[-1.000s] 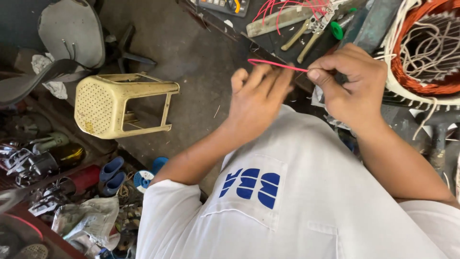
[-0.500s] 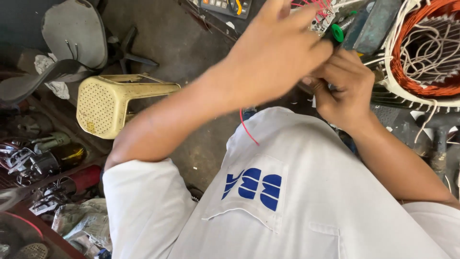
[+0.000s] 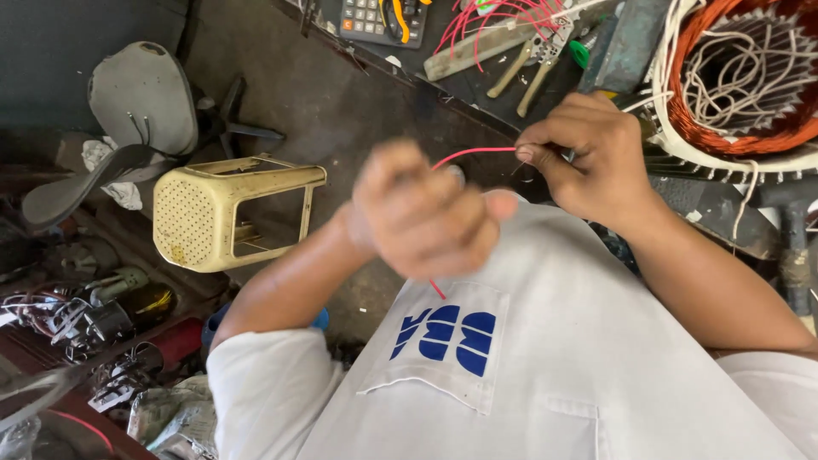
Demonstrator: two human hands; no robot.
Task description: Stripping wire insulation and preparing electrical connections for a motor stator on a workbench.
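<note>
— Where do the fingers (image 3: 532,155) sit on the wire?

— The right hand (image 3: 596,162) pinches one end of the thin pink wire (image 3: 473,153) between thumb and forefinger, closed tight on it; the wire runs left from there in a shallow arc to the left hand (image 3: 426,217), which is curled into a loose fist around it, though that hand is blurred, so I can't tell how firmly it grips; a short pink tail shows below the fist, over the white shirt (image 3: 528,366).

— So the wire is held in the air, not on the table?

— Yes, between the two hands, in front of the chest; the table (image 3: 477,89) lies just beyond, with pliers (image 3: 528,64), a calculator (image 3: 375,19) and more pink wires (image 3: 503,17); at the right stands a motor winding (image 3: 741,77) of copper coils and white cords.

— How would you do this well?

— I'd judge the wire is being drawn straight; keep the right pinch steady, let the left fist slide evenly, and keep the pull in line so the wire doesn't kink.

— And around them?

— A yellow plastic stool (image 3: 230,213) lies on its side on the floor to the left, beside fan parts (image 3: 141,98).
</note>
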